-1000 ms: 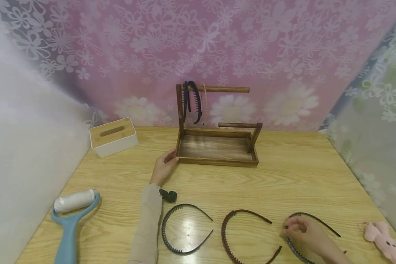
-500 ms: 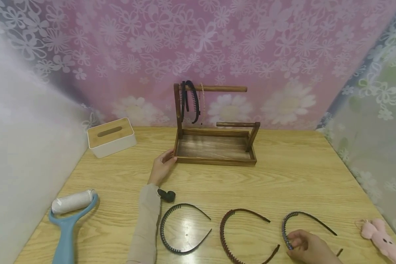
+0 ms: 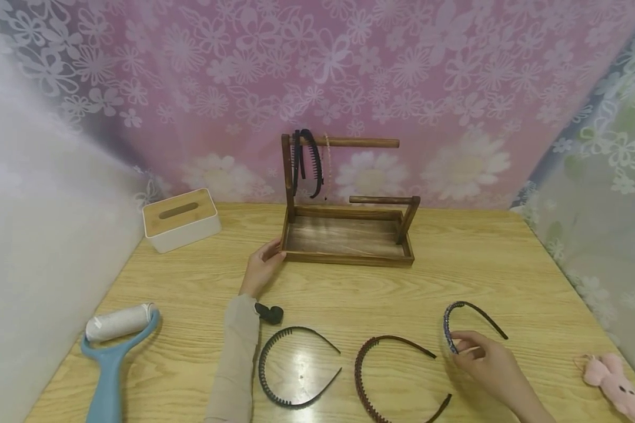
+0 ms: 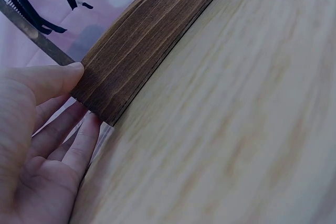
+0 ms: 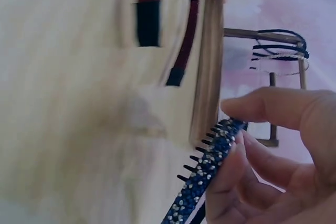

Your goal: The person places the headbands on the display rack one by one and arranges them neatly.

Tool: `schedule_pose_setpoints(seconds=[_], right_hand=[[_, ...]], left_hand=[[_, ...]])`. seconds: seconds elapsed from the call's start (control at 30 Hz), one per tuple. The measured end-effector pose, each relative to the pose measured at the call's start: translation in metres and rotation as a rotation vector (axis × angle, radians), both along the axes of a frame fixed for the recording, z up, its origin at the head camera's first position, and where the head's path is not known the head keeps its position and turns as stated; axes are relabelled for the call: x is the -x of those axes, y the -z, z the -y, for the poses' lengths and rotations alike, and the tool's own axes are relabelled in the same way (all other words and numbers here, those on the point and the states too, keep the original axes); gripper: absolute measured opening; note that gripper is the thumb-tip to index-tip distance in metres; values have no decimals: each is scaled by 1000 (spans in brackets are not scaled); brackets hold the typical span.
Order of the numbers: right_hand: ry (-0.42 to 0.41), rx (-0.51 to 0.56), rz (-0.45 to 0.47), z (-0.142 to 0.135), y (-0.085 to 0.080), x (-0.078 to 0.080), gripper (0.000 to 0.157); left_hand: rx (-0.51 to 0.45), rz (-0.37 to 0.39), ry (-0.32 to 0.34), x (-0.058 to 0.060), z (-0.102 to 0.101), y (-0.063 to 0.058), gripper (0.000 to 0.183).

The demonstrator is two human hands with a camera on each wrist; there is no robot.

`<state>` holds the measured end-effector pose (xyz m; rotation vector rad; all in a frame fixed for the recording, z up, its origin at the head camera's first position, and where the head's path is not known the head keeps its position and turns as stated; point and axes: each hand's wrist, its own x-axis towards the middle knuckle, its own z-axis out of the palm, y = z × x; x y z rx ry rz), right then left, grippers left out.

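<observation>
My right hand [image 3: 489,361] pinches a dark headband [image 3: 447,329] between thumb and fingers, raised over the table's right side. In the right wrist view this headband [image 5: 202,177] shows blue and silver stones and black comb teeth. My left hand [image 3: 261,269] grips the front left corner of a brown wooden stand [image 3: 349,258], thumb at the top edge and fingers at the side. Black headbands [image 3: 312,161] and a thin beaded one [image 3: 328,164] hang at the left of its upper bar. A black headband [image 3: 264,367] and a dark red headband [image 3: 358,376] lie on the table.
Back left stands a white tissue box [image 3: 182,235] with a wooden lid. A blue-handled lint roller [image 3: 111,358] lies front left, and a pink plush toy [image 3: 614,385] at the right edge. A floral curtain [image 3: 428,88] hangs behind the table [image 3: 349,294].
My right hand first touches the stone-covered headband on the table, then takes hold of its toothed side and lifts it up and left. The left hand stays at the stand's corner.
</observation>
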<state>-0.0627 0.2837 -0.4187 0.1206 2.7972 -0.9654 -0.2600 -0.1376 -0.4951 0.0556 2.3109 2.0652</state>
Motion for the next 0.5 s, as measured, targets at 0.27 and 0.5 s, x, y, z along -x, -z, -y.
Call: schedule_pose_setpoints(seconds=[0.27, 0.5], right_hand=[[29, 79, -85, 8, -17, 25, 49], [82, 184, -191, 6, -25, 50, 52]], left_hand=[[-17, 6, 4, 2, 0, 3, 49], [-20, 1, -3, 1, 1, 4, 48]])
